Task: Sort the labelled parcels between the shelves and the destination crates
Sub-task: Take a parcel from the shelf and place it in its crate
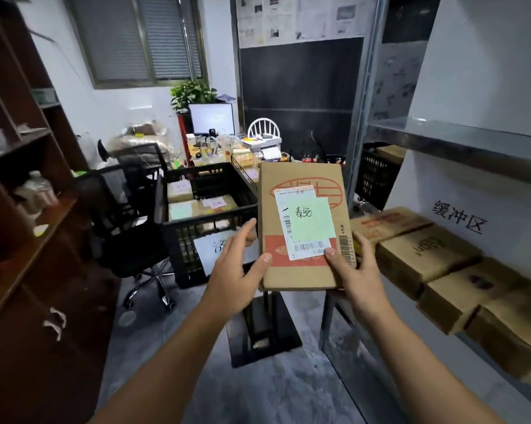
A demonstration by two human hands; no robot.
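Both forearms come in from the bottom edge. L hand (236, 270) & R hand (354, 270) hold one flat cardboard parcel (297, 182) btw them, mid-air, top face up, near centre of view. L fingers (242, 234): thumb pressed on the near-left corner of the top face, index straight along the left edge, rest hidden under the box. R: thumb on top at the near-right, touching the corner of the white shipping label (284, 203); other fingers curled round the right edge. A pale green note (313, 221) w/ handwritten characters covers most of the label.

Just R of the parcel is a metal shelf unit (472, 142). Its lower level has a row of cardboard boxes (426, 258) side by side, touching, w/ a wall sign (460, 217) in black characters behind.

L of & behind the parcel is a black slatted crate (181, 240). The white handwritten sheet (212, 249) on its front is partly hidden by the L hand, and labelled parcels (184, 209) lie inside. A black office chair (126, 215) stands L of it, and a brown cabinet (28, 240) at far L. A second black crate (375, 175) sits behind the shelf unit.

Far back is a cluttered worktop (203, 162) w/ monitor (212, 117), plant (193, 93) & white chair back (263, 127). The window (141, 38) above has its blinds down.
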